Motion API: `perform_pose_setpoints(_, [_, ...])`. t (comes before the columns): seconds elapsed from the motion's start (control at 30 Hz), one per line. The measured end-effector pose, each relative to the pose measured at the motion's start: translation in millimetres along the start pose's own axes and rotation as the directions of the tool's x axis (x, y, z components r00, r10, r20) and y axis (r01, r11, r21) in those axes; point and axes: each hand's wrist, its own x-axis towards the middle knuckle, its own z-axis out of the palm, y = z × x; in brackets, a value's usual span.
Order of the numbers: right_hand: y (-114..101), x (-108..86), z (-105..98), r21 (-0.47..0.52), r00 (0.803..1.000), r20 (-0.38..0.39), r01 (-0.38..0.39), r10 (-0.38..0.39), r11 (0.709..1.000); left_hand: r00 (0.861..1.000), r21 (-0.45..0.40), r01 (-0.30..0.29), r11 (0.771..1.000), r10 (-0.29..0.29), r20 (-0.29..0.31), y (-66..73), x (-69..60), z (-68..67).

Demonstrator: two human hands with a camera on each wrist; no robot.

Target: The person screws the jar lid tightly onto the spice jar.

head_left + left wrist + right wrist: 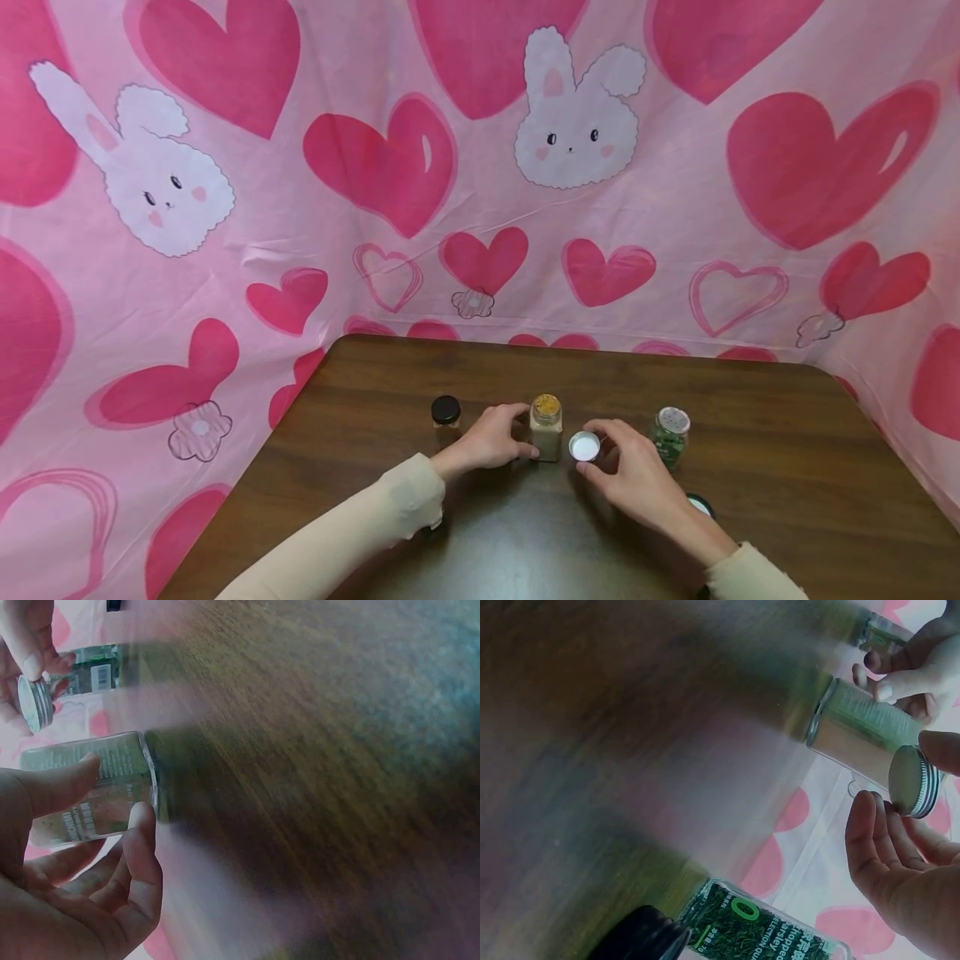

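A square glass spice jar [547, 442] of brownish powder stands upright mid-table with its lid off and a yellow-orange top showing. My left hand [491, 435] holds it from the left, thumb and fingertips against the glass, as the left wrist view also shows. To the jar's right, my right hand [633, 475] pinches a small round metal lid [584, 447] by its rim between thumb and fingers. The lid is held apart from the jar, its white face turned up toward the head view. In the right wrist view the same lid [906, 781] shows its ridged silver edge.
A jar of chopped green parsley [667, 442] with a pale top stands right of my right hand. Near my right wrist lies a dark-rimmed lid [701, 503], partly hidden. A black-capped jar [446, 417] stands behind my left wrist. Pink heart-printed cloth [480, 183] hangs behind the table.
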Motion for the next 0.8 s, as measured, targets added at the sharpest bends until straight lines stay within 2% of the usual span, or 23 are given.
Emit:
perform_pose_setpoints(0.37, [-2.6,1.5,-5.1,0.042,0.998,-0.052,-0.031,0.033,0.999,1.0,-0.006,-0.02,1.0,0.02,-0.011,1.5,0.0,-0.2])
perform_pose_setpoints(0.67, [-2.3,2.0,-7.2,0.003,0.995,-0.094,0.046,-0.045,0.999,1.0,-0.002,-0.012,1.0,0.012,-0.007,1.3,-0.1,-0.2])
perform_pose_setpoints(0.8, [-3.1,2.3,-8.9,0.011,0.994,-0.099,0.044,-0.042,0.999,1.0,-0.003,-0.011,1.0,0.011,-0.006,0.5,-0.2,-0.2])
